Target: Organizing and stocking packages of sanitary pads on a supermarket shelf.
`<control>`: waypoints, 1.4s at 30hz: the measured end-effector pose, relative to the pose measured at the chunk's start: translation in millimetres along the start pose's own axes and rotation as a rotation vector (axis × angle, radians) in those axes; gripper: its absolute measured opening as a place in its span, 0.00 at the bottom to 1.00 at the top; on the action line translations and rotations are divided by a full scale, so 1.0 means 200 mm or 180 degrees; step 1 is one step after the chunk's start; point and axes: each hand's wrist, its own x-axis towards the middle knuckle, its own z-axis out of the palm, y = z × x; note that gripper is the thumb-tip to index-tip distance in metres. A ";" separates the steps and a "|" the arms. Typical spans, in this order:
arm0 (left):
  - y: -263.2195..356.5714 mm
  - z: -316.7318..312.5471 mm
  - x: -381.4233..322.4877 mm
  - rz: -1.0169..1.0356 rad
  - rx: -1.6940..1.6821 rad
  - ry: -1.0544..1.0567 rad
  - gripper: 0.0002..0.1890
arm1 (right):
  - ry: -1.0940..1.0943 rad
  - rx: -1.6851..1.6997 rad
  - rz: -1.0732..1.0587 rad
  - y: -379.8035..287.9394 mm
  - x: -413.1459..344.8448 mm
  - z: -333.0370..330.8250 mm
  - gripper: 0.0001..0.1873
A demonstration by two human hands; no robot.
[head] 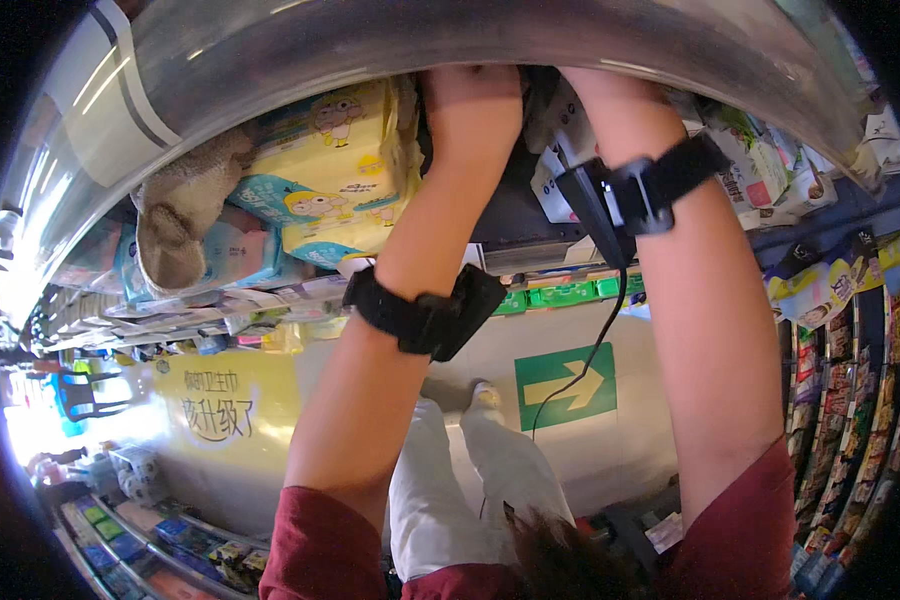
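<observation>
Both my arms reach into a dark gap in a stocked shelf, under a glossy grey curved edge (420, 45) that crosses the top of view. My left hand (474, 86) shows only its back near the wrist; the fingers are hidden. It is beside yellow soft packs (345, 180) with cartoon figures. Little of my right hand (604, 84) shows under the same edge, near white packs (559, 180) with print. Whether either hand holds anything cannot be seen. A beige cloth (172, 217) hangs over pale blue and pink packs (244, 251) at the left.
Each forearm wears a black strapped device (450, 315); a thin black cable (607, 330) hangs from the right one. Below lies the floor with a green arrow sign (566, 386) and yellow floor graphic (217, 405). Racks of packaged goods (847, 420) stand right, other shelves (150, 540) lower left.
</observation>
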 end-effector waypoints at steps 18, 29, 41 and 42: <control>-0.22 0.10 0.11 0.0984 0.1713 0.0197 0.20 | -0.0525 0.0084 0.0047 -0.01 0.07 -0.05 0.14; -0.17 0.09 0.13 0.0623 0.1889 -0.0460 0.19 | -0.0656 0.0107 -0.0009 -0.03 0.09 -0.04 0.15; -0.23 0.18 0.12 0.0803 0.1644 -0.0450 0.19 | -0.0719 0.0078 -0.0140 -0.09 0.11 -0.05 0.17; -0.30 0.16 0.09 0.0925 0.1560 -0.0340 0.19 | -0.0727 0.0150 -0.0191 -0.13 0.11 -0.02 0.17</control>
